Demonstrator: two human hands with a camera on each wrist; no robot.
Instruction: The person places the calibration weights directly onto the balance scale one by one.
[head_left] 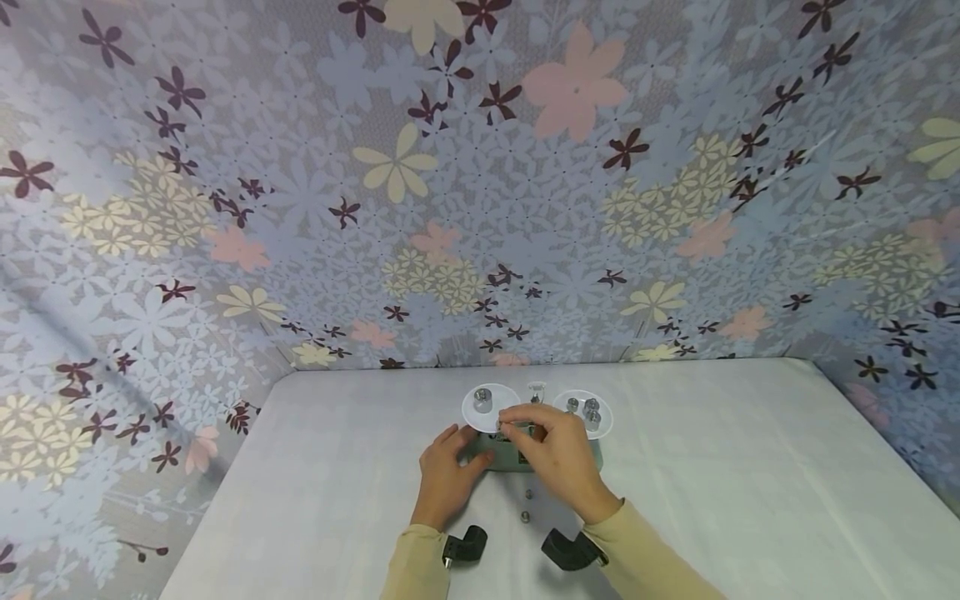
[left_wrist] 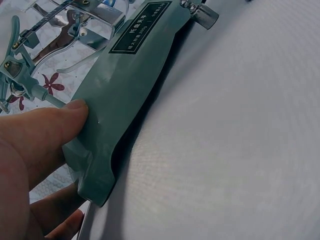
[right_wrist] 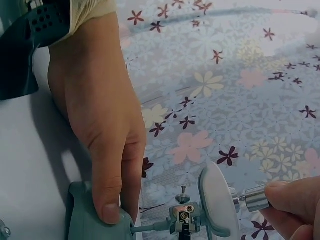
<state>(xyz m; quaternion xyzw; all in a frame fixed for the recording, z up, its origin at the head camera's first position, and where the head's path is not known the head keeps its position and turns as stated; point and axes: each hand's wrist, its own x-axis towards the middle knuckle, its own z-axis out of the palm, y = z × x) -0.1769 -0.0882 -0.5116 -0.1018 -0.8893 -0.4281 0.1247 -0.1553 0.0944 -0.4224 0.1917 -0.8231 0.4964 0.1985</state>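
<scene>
A green two-pan balance [left_wrist: 120,95] with a black label stands on the table. My left hand [head_left: 446,468] grips the left end of its base, thumb [left_wrist: 75,117] on the front face and fingers behind. My right hand [head_left: 558,457] pinches a small silver metal weight [right_wrist: 257,197] between thumb and fingertips beside the left pan [head_left: 472,419]. A larger metal weight [head_left: 482,401] sits on that pan. The right pan [head_left: 606,414] holds several metal weights [head_left: 592,412]. In the head view my right fingers mostly hide the held weight and part of the balance's middle.
Two small metal weights, one nearer the base [head_left: 528,494] and one closer to me [head_left: 525,517], stand on the white-covered table [head_left: 337,467] between my forearms. A flower-patterned curtain [head_left: 480,208] rises behind the table's far edge. Black camera mounts [head_left: 570,550] project from both wrists.
</scene>
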